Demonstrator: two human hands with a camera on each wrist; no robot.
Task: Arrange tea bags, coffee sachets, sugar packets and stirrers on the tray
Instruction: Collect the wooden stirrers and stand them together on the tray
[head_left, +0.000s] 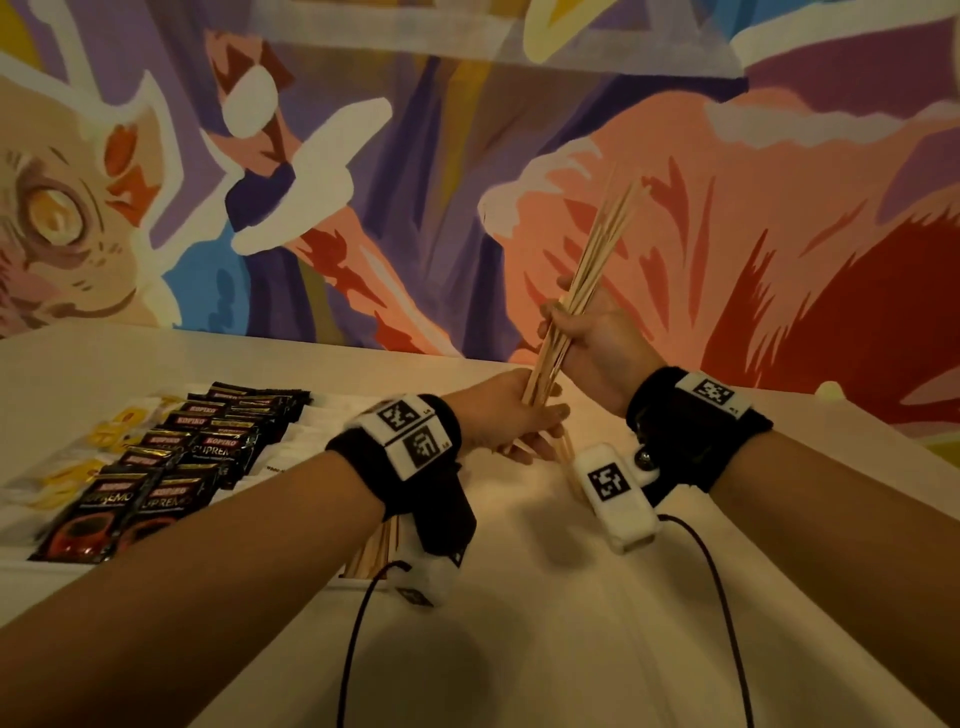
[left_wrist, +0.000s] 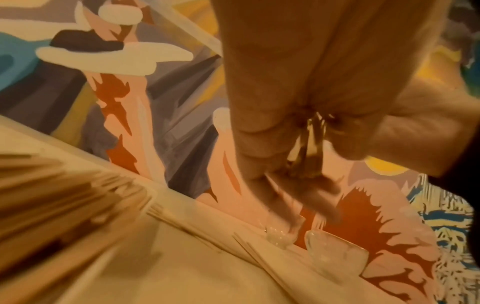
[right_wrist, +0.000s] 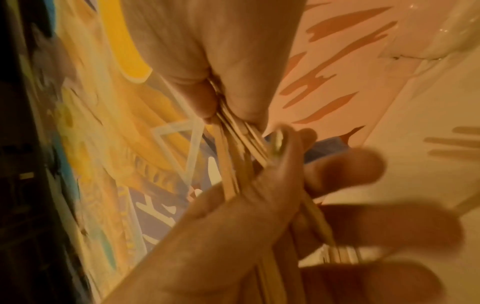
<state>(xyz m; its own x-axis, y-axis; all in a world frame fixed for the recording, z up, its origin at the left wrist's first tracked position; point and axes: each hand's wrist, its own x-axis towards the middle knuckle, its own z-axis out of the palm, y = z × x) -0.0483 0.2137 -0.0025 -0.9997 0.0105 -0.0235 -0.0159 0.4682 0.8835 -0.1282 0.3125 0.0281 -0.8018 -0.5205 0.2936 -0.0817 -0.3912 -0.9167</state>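
Observation:
My right hand (head_left: 566, 317) grips a bundle of thin wooden stirrers (head_left: 602, 239) near its middle, tilted upright above the table. My left hand (head_left: 540, 421) pinches the bundle's lower ends just below, thumb over them. In the right wrist view the stirrers (right_wrist: 233, 139) run between both hands. A white tray (head_left: 52, 577) at the left holds rows of black coffee sachets (head_left: 171, 467), yellow tea bags (head_left: 114, 426), white sugar packets (head_left: 306, 441) and more stirrers (head_left: 371, 551), partly hidden under my left wrist.
A few loose stirrers (left_wrist: 187, 228) lie on the white table (head_left: 519, 649) below the hands. Two small glass bowls (left_wrist: 335, 253) stand at the table's far edge against the painted wall (head_left: 363, 156). Cables trail from both wrist cameras.

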